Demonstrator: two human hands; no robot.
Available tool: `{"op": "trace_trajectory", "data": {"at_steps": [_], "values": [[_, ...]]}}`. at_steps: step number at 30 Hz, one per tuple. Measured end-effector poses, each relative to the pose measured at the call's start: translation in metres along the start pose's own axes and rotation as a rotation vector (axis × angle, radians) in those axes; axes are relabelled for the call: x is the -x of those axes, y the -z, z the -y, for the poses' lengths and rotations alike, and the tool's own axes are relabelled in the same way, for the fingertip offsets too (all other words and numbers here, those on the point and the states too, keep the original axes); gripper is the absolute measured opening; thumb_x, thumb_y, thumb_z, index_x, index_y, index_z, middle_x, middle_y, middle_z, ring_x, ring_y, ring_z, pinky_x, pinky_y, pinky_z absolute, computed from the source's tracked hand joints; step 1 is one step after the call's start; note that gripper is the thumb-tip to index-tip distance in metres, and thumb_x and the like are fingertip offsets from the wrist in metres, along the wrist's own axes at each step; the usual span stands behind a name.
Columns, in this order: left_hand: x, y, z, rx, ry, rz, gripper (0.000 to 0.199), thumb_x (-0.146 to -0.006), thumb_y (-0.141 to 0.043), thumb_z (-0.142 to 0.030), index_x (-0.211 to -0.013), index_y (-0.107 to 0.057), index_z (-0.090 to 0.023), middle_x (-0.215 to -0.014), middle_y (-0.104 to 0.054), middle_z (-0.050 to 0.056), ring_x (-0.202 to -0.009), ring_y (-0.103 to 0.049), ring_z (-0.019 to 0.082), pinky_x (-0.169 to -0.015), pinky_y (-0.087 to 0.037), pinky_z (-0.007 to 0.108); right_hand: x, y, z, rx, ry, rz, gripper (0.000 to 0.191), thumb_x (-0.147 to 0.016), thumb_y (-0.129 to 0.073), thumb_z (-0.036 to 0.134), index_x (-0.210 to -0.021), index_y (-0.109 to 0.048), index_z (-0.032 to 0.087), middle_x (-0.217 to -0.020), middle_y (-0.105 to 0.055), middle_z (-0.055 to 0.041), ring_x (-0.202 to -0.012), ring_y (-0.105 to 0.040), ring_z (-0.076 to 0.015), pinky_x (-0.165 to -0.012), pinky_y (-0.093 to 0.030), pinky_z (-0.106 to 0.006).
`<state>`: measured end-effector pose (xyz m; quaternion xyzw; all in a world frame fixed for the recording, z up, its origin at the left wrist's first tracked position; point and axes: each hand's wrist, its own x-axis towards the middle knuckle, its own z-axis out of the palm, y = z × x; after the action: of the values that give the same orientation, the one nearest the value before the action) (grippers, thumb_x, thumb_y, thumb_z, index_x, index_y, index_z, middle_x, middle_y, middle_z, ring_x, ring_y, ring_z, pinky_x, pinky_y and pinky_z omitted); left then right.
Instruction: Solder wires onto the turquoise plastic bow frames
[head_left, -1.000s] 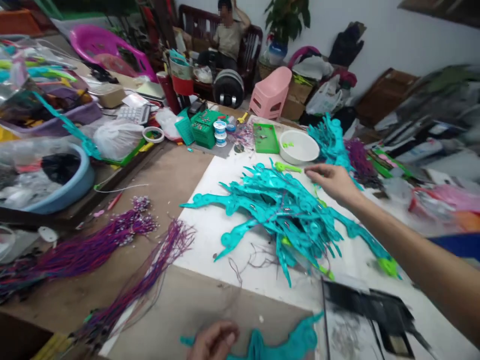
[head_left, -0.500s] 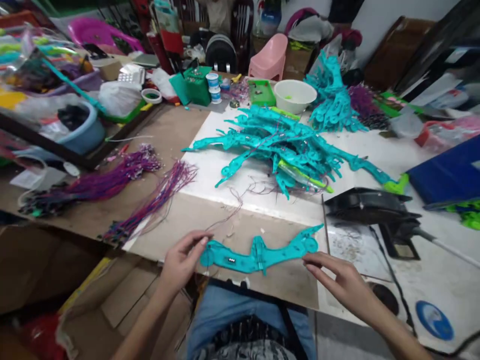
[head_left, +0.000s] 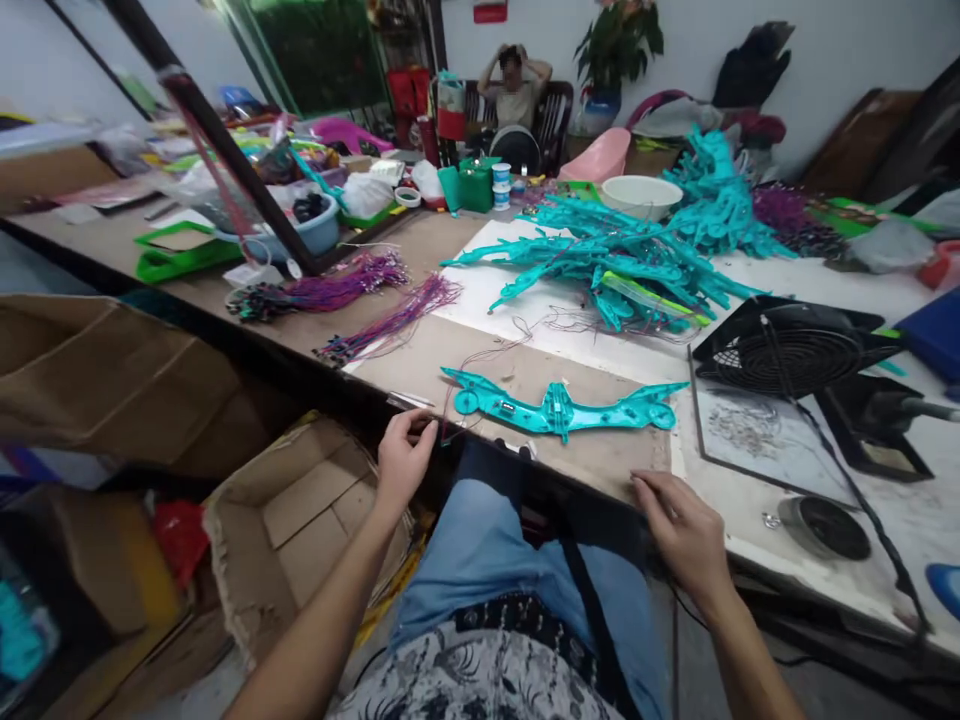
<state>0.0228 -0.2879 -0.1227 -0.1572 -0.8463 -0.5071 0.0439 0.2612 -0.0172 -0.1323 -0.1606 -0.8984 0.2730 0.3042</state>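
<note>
A turquoise plastic bow-shaped piece (head_left: 559, 408) lies on the brown board near the table's front edge, with a small dark component in its left arm. Thin dark red wires (head_left: 491, 352) trail from its left end across the board. My left hand (head_left: 407, 455) is at the table edge, below and left of that end, thumb and fingers closed together. Whether a wire end sits between them is too small to tell. At the front edge, below the piece's right end and apart from it, my right hand (head_left: 682, 525) has its fingers loosely extended, holding nothing visible.
Behind lies a heap of turquoise pieces (head_left: 585, 260), with bundles of purple-red wires (head_left: 337, 285) to the left. A black fan (head_left: 787, 350) and a soldering iron stand (head_left: 877, 425) are at right. A cardboard box (head_left: 300, 530) stands below left. A person (head_left: 517, 100) sits far back.
Both hands have come off the turquoise piece and drawn back toward me to the table edge. The piece now lies on the board. The head view has tilted up and turned left.
</note>
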Motion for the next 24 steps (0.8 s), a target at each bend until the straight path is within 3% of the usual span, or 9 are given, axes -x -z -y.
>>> {"op": "trace_trajectory", "data": {"at_steps": [3,7,12,15,19,22,24], "values": [[0.003,-0.006,-0.005,-0.069,-0.123,0.051,0.021,-0.082,-0.060,-0.029,-0.098,-0.065,-0.017,-0.098,-0.062,0.007,-0.090,-0.059,0.019,-0.070,-0.050,0.028,-0.001,-0.009,0.008,-0.015,0.035,0.006,0.012,-0.089,-0.053,0.029,-0.094,-0.064,0.027,-0.088,-0.070,-0.0039,-0.080,-0.068,-0.0237,-0.074,-0.055,-0.040],[-0.005,-0.028,-0.020,-0.183,-0.287,0.129,0.022,-0.080,-0.064,-0.025,-0.100,-0.065,-0.018,-0.098,-0.064,0.008,-0.095,-0.057,0.022,-0.087,-0.047,0.037,-0.008,-0.021,0.021,-0.014,0.093,0.013,0.013,-0.090,-0.052,0.027,-0.093,-0.064,0.026,-0.085,-0.070,-0.0039,-0.079,-0.067,-0.0231,-0.071,-0.055,-0.038],[-0.021,-0.054,-0.025,-0.189,-0.306,0.190,0.004,-0.081,-0.061,-0.020,-0.082,-0.065,-0.018,-0.087,-0.065,0.007,-0.090,-0.058,0.022,-0.087,-0.046,0.038,-0.029,-0.039,0.032,0.070,0.164,-0.012,0.017,-0.089,-0.051,0.025,-0.100,-0.065,0.026,-0.091,-0.067,-0.0065,-0.085,-0.062,-0.0249,-0.075,-0.053,-0.042],[-0.027,-0.053,-0.028,-0.063,-0.236,0.185,0.011,-0.083,-0.056,-0.022,-0.078,-0.065,-0.018,-0.083,-0.067,0.005,-0.084,-0.061,0.020,-0.082,-0.048,0.034,-0.048,-0.054,0.035,0.163,0.208,-0.007,0.025,-0.088,-0.053,0.025,-0.111,-0.063,0.025,-0.107,-0.063,-0.0103,-0.102,-0.055,-0.0289,-0.088,-0.048,-0.049],[-0.040,-0.044,-0.039,0.193,-0.018,0.288,0.018,-0.080,-0.059,-0.031,-0.085,-0.069,-0.017,-0.082,-0.071,0.004,-0.078,-0.064,0.017,-0.076,-0.050,0.029,-0.068,-0.072,0.025,0.251,0.268,0.135,0.040,-0.087,-0.057,0.035,-0.125,-0.054,0.021,-0.128,-0.053,-0.0148,-0.120,-0.044,-0.0342,-0.099,-0.039,-0.057],[-0.053,-0.041,-0.047,0.313,0.154,0.457,0.027,-0.075,-0.062,-0.038,-0.087,-0.069,-0.015,-0.072,-0.069,0.003,-0.065,-0.063,0.016,-0.062,-0.051,0.027,-0.074,-0.077,0.011,0.240,0.285,0.212,0.038,-0.089,-0.054,0.037,-0.122,-0.055,0.020,-0.122,-0.057,-0.0144,-0.122,-0.043,-0.0342,-0.102,-0.036,-0.059],[-0.062,-0.042,-0.049,0.290,0.197,0.578,0.028,-0.075,-0.061,-0.039,-0.087,-0.068,-0.014,-0.063,-0.065,0.001,-0.055,-0.059,0.015,-0.053,-0.047,0.025,-0.075,-0.077,0.003,0.203,0.287,0.231,0.032,-0.090,-0.052,0.034,-0.118,-0.058,0.021,-0.112,-0.060,-0.0125,-0.120,-0.045,-0.0325,-0.102,-0.037,-0.058]]}}
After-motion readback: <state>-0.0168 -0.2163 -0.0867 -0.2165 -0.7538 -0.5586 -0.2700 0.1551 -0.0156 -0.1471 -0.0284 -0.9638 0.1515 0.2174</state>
